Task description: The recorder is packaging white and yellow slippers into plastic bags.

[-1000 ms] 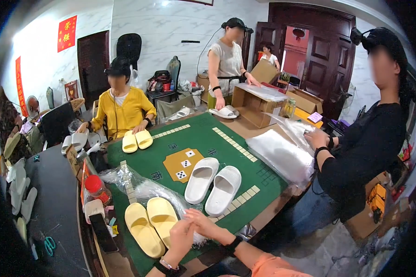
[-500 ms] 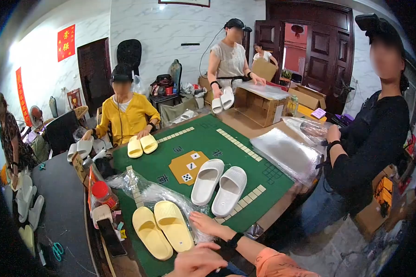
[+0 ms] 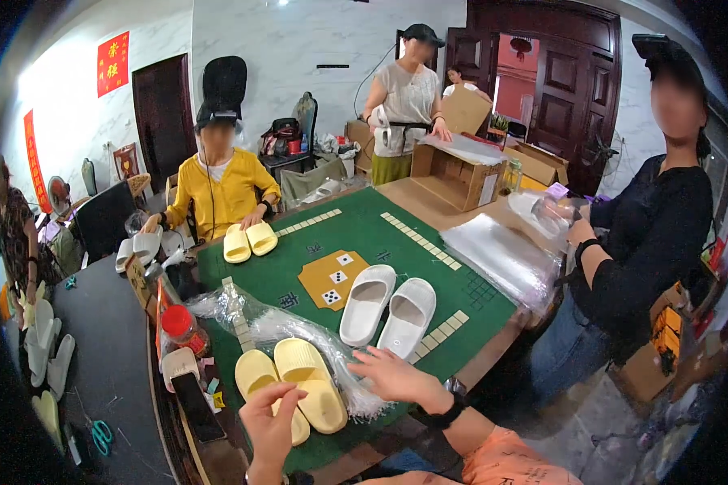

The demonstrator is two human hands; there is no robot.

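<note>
Close to me on the green mat lies a pair of pale yellow slippers (image 3: 325, 398). My left hand (image 3: 268, 424) is raised over the left slipper, thumb and fingertips pinched together; whatever they may hold is too small to see. My right hand (image 3: 400, 377) hovers palm down, fingers spread, over a bundle of thin clear plastic strands (image 3: 311, 338). Just beyond it sits a pair of white slippers (image 3: 367, 305), toes pointing away. No object shows in my right hand.
A red-lidded jar (image 3: 184, 330) and a phone (image 3: 197, 407) stand along the left edge. Farther off are another yellow pair (image 3: 249, 241), clear plastic sleeves (image 3: 501, 257), a cardboard box (image 3: 453, 179) and several co-workers. Teal scissors (image 3: 101, 436) lie on the dark table.
My left hand has moved left and up, over the yellow slippers, its fingers now pinched. My right hand has spread its fingers and shifted slightly. The standing co-worker at the back has raised the white slippers.
</note>
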